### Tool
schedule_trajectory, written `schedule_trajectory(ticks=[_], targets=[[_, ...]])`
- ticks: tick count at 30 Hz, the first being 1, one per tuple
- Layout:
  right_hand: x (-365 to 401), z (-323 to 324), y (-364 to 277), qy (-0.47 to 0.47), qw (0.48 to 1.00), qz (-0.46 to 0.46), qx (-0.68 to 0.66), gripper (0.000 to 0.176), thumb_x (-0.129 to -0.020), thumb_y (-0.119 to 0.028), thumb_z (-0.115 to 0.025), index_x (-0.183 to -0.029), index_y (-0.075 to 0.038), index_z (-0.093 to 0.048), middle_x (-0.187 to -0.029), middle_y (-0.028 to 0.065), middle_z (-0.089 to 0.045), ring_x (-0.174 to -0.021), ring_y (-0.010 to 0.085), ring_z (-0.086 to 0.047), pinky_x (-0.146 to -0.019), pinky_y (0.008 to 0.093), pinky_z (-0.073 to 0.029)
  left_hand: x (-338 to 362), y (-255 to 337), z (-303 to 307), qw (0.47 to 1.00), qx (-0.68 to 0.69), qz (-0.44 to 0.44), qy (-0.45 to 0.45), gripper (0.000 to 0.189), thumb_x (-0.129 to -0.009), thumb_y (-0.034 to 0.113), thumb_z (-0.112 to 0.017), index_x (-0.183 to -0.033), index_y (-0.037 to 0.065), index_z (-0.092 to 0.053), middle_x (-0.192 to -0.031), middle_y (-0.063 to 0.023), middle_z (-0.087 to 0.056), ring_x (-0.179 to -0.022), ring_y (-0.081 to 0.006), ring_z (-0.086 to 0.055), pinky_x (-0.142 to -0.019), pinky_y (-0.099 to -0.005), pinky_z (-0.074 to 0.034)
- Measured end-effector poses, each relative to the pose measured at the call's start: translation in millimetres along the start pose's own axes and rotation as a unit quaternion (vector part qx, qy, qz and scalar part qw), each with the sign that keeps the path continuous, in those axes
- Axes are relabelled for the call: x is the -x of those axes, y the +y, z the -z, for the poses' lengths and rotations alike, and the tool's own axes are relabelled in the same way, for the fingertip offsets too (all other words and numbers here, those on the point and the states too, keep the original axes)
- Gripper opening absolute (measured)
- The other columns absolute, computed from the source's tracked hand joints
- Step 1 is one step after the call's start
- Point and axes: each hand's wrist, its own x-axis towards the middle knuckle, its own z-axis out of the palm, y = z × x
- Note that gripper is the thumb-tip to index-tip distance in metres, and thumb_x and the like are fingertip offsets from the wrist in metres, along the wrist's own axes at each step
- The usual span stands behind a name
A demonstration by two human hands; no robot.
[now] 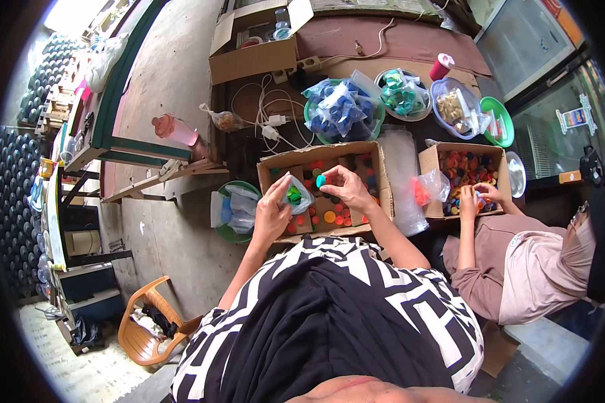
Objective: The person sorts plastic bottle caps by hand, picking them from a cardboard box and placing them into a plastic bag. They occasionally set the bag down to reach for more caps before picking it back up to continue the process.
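Note:
My left hand (271, 213) holds a small clear plastic bag (297, 195) with green caps inside, just above a cardboard box (383, 181) of mixed coloured bottle caps. My right hand (348, 188) pinches a teal cap (320, 181) between thumb and fingers, right beside the bag's mouth. Both hands hover over the box's middle. My black-and-white patterned clothing fills the lower part of the view.
Another person's hands (476, 198) work in a second box of caps (429, 161) on the right. Beyond stand a green bowl with bagged blue caps (343, 107), further bowls, a pile of clear bags (402, 168), a green basin (239, 211) and an orange chair (148, 329).

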Motion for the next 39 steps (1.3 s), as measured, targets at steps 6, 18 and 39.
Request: schedule_trajectory(ticks=[6,18,39], targets=[[7.6,-29.3,-48.8,-0.022,0.999,0.04,0.005,0.027,-0.082,-0.003,-0.071,-0.107,0.0,-0.061,-0.098,0.0051,-0.068,-0.093,0.0109,-0.064,-0.084,0.0267,-0.053,-10.1,-8.8,-7.7,0.998,-0.042,-0.044,-0.019,0.065,-0.07,-0.011,-0.047,-0.133,0.004,-0.053,-0.139,-0.01,-0.052,-0.068,-0.0118,-0.062,-0.06,-0.0245,-0.052],[3.1,-29.9,-45.5,-0.061,0.947,0.187,0.253,0.029,-0.076,0.006,-0.065,-0.105,0.003,-0.067,-0.09,0.0123,-0.065,-0.083,0.0185,-0.067,-0.076,0.0278,-0.053,-9.4,-10.9,-13.0,0.996,-0.067,-0.057,-0.025,0.065,-0.07,-0.01,-0.047,-0.133,0.004,-0.053,-0.14,-0.0089,-0.051,-0.061,-0.0084,-0.061,-0.056,-0.0239,-0.052],[-6.7,3.3,60.0,-0.051,0.908,0.062,0.411,0.068,-0.065,-0.021,-0.082,-0.126,-0.01,-0.053,-0.125,0.0147,-0.053,-0.118,0.0344,-0.049,-0.101,0.0438,-0.042,21.2,-2.1,-2.6,0.988,0.105,0.087,0.07,0.063,-0.075,-0.01,-0.043,-0.136,0.007,-0.052,-0.134,-0.0043,-0.052,-0.062,-0.0055,-0.06,-0.055,-0.02,-0.054]])
